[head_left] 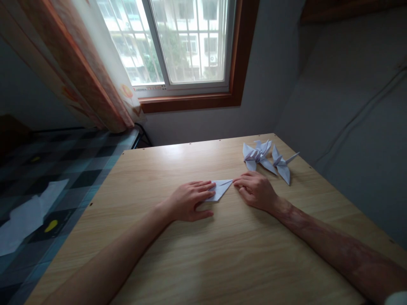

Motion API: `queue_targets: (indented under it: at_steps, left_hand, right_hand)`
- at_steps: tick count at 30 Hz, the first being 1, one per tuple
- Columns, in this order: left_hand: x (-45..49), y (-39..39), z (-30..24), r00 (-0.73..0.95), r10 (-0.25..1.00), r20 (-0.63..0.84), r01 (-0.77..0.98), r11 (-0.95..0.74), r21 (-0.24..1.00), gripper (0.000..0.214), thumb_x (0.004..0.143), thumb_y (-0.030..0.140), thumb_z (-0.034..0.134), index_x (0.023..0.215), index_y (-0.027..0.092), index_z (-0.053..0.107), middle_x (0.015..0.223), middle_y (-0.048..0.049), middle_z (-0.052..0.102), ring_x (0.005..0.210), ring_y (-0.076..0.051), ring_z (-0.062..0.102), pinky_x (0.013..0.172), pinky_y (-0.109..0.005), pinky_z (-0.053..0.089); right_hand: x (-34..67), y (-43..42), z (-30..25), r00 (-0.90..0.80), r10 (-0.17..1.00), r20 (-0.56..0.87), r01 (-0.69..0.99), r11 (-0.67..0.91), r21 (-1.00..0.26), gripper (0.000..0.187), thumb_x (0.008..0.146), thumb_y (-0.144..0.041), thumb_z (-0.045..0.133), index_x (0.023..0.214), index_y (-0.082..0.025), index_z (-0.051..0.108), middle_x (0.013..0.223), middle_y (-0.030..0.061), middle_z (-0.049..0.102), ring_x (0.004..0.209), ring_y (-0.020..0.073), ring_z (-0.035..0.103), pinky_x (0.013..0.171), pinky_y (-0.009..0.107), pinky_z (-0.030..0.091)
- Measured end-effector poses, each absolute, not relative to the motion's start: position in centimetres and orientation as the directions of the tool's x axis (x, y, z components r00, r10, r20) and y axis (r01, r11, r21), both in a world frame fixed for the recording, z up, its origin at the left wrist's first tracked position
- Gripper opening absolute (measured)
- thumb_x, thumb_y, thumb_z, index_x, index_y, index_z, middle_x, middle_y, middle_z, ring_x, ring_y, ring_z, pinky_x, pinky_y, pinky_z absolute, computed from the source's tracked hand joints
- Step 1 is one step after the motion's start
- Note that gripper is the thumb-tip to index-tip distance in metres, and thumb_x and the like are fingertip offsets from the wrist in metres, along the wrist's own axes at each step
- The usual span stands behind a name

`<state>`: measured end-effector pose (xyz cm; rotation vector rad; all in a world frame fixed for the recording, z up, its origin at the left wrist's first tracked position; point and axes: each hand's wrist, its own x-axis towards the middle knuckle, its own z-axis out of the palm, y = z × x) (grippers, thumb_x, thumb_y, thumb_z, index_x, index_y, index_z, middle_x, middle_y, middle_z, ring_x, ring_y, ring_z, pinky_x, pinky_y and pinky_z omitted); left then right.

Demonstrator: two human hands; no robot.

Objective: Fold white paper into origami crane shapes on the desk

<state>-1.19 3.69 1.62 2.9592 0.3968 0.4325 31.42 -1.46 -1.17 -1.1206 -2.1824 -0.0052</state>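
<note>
A small piece of white folded paper [220, 189] lies flat on the wooden table, its pointed corner facing right. My left hand [193, 198] rests palm down over the paper's left part, fingers stretched out and thumb apart, hiding that end. At the pointed corner, my right hand [257, 189] has its fingers curled together, with the fingertips on the tip of the paper. Beyond my right hand stand several white paper cranes: a cluster [258, 153] whose wings overlap, and a single crane [281, 164] to its right.
The wooden table [165, 262] reaches toward a wall with a barred window [193, 46]. On the left, a bed with a checked cover [79, 161] holds loose white paper sheets [28, 214]. A patterned curtain [85, 63] hangs above it. A cable [359, 114] runs along the right wall.
</note>
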Motion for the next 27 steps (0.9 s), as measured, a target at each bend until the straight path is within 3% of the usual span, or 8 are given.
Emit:
queue_targets:
  at_steps: [11,14,18,20,23,27]
  left_hand:
    - [-1.2,3.7,1.8,0.926,0.271,0.263,0.229,-0.956,0.182,0.056,0.095,0.058,0.071,0.138,0.021,0.070,0.161,-0.0151,0.060,0.147,-0.034,0.061,0.126,-0.051,0.051]
    - [-1.2,3.6,1.9,0.926,0.270,0.263,0.231,-0.958,0.172,0.056,0.096,0.058,0.071,0.137,0.020,0.070,0.160,-0.0160,0.060,0.146,-0.034,0.062,0.125,-0.052,0.052]
    - [-1.1,3.7,1.8,0.924,0.266,0.275,0.228,-0.960,0.165,0.056,0.096,0.058,0.070,0.138,0.020,0.069,0.160,-0.0157,0.060,0.146,-0.034,0.062,0.125,-0.050,0.052]
    - [-1.1,3.7,1.8,0.923,0.262,0.283,0.224,-0.962,0.159,0.057,0.097,0.058,0.069,0.140,0.021,0.067,0.160,-0.0159,0.060,0.146,-0.033,0.062,0.125,-0.049,0.052]
    - [-1.1,3.7,1.8,0.922,0.254,0.291,0.217,-0.964,0.155,0.060,0.097,0.057,0.069,0.144,0.020,0.065,0.158,-0.0166,0.061,0.147,-0.033,0.061,0.124,-0.049,0.053]
    - [-1.1,3.5,2.0,0.924,0.250,0.291,0.209,-0.964,0.166,0.060,0.097,0.056,0.069,0.145,0.019,0.064,0.160,-0.0161,0.059,0.147,-0.032,0.061,0.125,-0.048,0.052]
  right_hand:
    - [31.7,-1.2,-1.3,-0.299,0.766,0.569,0.798,0.528,-0.291,0.038,0.084,-0.007,0.063,0.114,-0.024,0.081,0.112,0.0082,0.084,0.112,0.0314,0.074,0.105,0.050,0.057]
    - [31.6,-1.3,-1.1,-0.364,0.730,0.578,0.745,0.601,-0.289,0.049,0.086,-0.007,0.061,0.128,-0.024,0.078,0.125,0.0081,0.082,0.123,0.0316,0.072,0.110,0.052,0.056]
    - [31.2,-1.8,-0.2,-0.708,0.585,0.396,0.529,0.810,-0.252,0.078,0.089,-0.008,0.058,0.165,-0.026,0.051,0.165,0.0061,0.058,0.155,0.0305,0.050,0.129,0.055,0.041]
    - [30.8,-2.2,0.3,-0.808,0.516,0.286,0.436,0.849,-0.300,0.085,0.093,-0.010,0.056,0.174,-0.025,0.034,0.174,0.0071,0.045,0.160,0.0279,0.045,0.133,0.052,0.036]
    - [30.4,-2.6,0.7,-0.815,0.542,0.206,0.445,0.812,-0.378,0.087,0.102,-0.020,0.058,0.178,-0.027,0.017,0.180,0.0080,0.029,0.165,0.0279,0.037,0.136,0.050,0.031]
    - [30.2,-2.7,0.6,-0.784,0.595,0.176,0.499,0.773,-0.391,0.084,0.108,-0.033,0.059,0.178,-0.029,0.013,0.182,0.0076,0.023,0.168,0.0274,0.027,0.138,0.049,0.026]
